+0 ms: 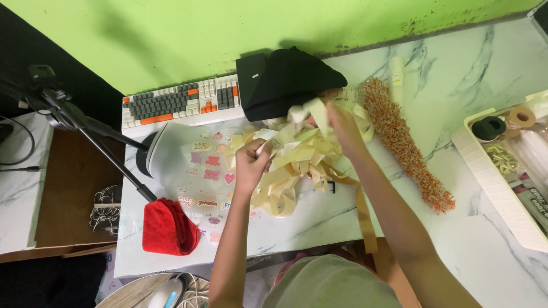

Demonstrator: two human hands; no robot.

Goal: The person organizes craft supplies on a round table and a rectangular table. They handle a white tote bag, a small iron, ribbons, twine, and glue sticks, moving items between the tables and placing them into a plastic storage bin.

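White marble tabletop [468, 239] lay under green wall. Beside a red cloth [168, 228], the left hand [251, 165] was fisted on cream ribbon strips [297, 165]; the right hand [341, 122] pinched strips between its fingertips, an orange brush [402, 142] just beyond.

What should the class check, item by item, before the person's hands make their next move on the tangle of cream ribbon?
1. Left hand grips cream ribbon tangle: ok.
2. Right hand holds a raised ribbon loop: ok.
3. Ribbon free of knots: cannot tell.
4. One ribbon tail hangs over the marble table front edge: not ok.
5. Orange-and-white shaggy strip lies apart from the tangle: ok.
6. Black cloth touches the tangle's far side: cannot tell.
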